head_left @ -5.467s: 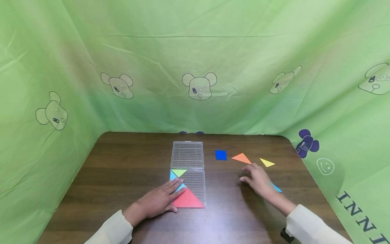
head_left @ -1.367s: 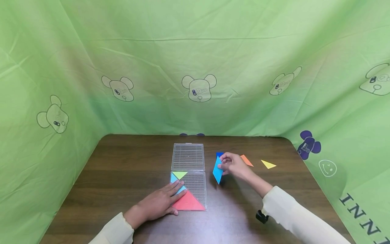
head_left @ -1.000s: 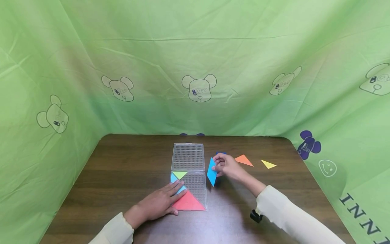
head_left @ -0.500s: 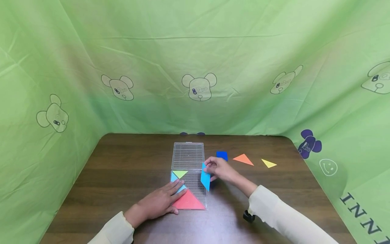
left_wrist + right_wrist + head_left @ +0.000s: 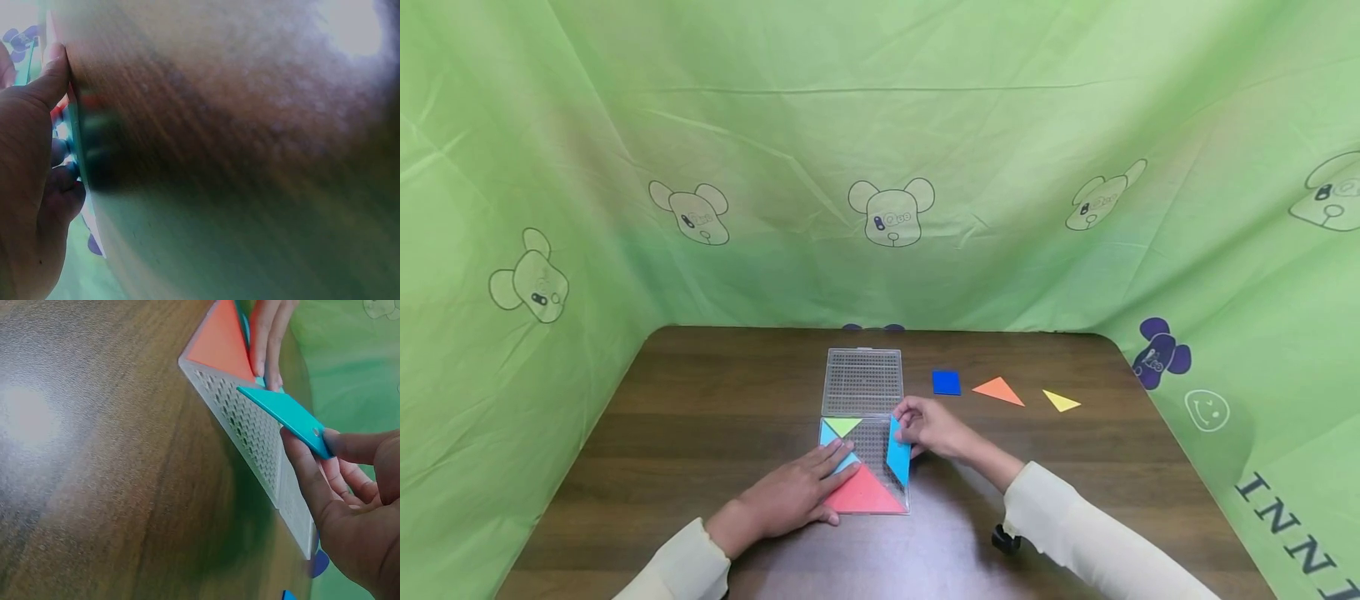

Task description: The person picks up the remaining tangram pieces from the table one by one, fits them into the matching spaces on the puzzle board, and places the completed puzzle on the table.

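Note:
The right hand (image 5: 934,429) pinches a blue parallelogram (image 5: 897,452) between thumb and fingers, tilted over the right side of the case's near half. In the right wrist view the right hand (image 5: 350,494) grips one end of the parallelogram (image 5: 290,415), above the perforated tray (image 5: 240,425). The left hand (image 5: 793,494) lies with extended fingers over the case's left edge, touching the light blue piece (image 5: 827,434) and the red triangle (image 5: 865,492). A light green triangle (image 5: 842,426) sits at the top left of that half. In the left wrist view the left hand (image 5: 34,144) is at the left.
The case's far half (image 5: 862,382) lies unfolded behind the near one. To its right on the brown table (image 5: 715,400) are a dark blue square (image 5: 947,382), an orange triangle (image 5: 999,391) and a yellow triangle (image 5: 1062,400). Green cloth (image 5: 775,275) surrounds the table.
The right hand picked up the blue parallelogram from the right of the table and carried it left, then slightly nearer, over the case. The left hand has stayed on the pieces.

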Motion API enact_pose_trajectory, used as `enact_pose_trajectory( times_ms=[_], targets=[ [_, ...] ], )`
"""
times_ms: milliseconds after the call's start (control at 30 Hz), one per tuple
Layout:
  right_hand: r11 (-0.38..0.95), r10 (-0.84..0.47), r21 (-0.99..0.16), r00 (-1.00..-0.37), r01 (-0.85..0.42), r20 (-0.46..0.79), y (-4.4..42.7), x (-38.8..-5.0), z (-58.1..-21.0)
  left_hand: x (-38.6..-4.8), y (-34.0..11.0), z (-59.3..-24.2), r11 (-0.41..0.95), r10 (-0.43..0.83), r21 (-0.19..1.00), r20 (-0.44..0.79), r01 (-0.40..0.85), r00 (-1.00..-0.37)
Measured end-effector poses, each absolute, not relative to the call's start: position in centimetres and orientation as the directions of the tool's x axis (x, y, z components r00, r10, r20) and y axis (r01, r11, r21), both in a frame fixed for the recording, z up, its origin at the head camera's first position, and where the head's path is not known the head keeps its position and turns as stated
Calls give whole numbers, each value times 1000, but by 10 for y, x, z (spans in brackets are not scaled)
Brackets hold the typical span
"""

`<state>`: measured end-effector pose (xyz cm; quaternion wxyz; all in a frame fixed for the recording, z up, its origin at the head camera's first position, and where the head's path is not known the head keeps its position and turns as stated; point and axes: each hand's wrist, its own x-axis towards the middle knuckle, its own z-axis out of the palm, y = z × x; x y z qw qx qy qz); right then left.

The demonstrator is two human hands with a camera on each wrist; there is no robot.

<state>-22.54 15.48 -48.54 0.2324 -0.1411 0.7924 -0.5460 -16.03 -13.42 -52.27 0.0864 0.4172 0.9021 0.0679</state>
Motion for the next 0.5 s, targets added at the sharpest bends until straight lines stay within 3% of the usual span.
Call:
enact_pose_trajectory(
  times_ms=[500],
  targets=[
    [405, -541, -914, -806, 0, -240, 148, -220, -495, -161, -135, -524, 640, 766, 204, -100, 741, -635]
  ],
)
